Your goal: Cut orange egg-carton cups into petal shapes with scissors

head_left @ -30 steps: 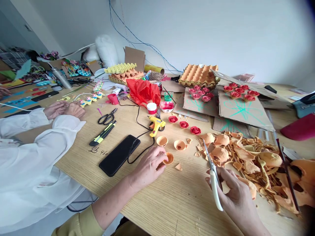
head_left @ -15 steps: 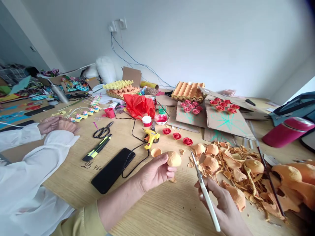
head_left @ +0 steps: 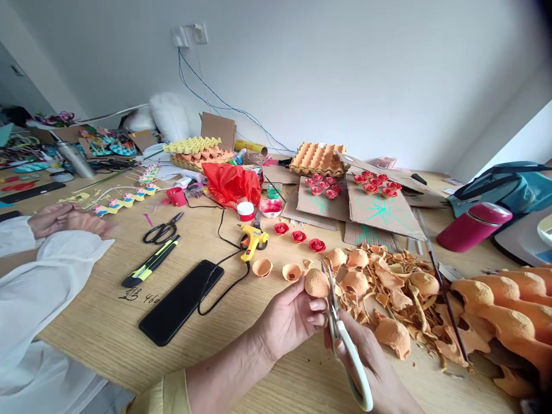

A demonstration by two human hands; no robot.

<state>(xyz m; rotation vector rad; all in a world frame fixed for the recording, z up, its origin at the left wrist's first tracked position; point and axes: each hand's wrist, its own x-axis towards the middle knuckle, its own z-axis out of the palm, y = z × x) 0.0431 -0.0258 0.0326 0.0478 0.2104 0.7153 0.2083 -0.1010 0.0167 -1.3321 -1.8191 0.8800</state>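
Scissors at the edge of an orange cup
Left hand pinches the cup between thumb and curled fingers; right hand is wrapped around the scissors' handles

Orange, rough-surfaced pulp cup, held with its domed side showing, right of the black phone. White-handled scissors, farther right of the phone, blades slightly parted, upright alongside the cup's right edge.

Worn at head height, looking forward and down across the table from its near side; close above the left hand and right hand, yet wide enough for the far wall.
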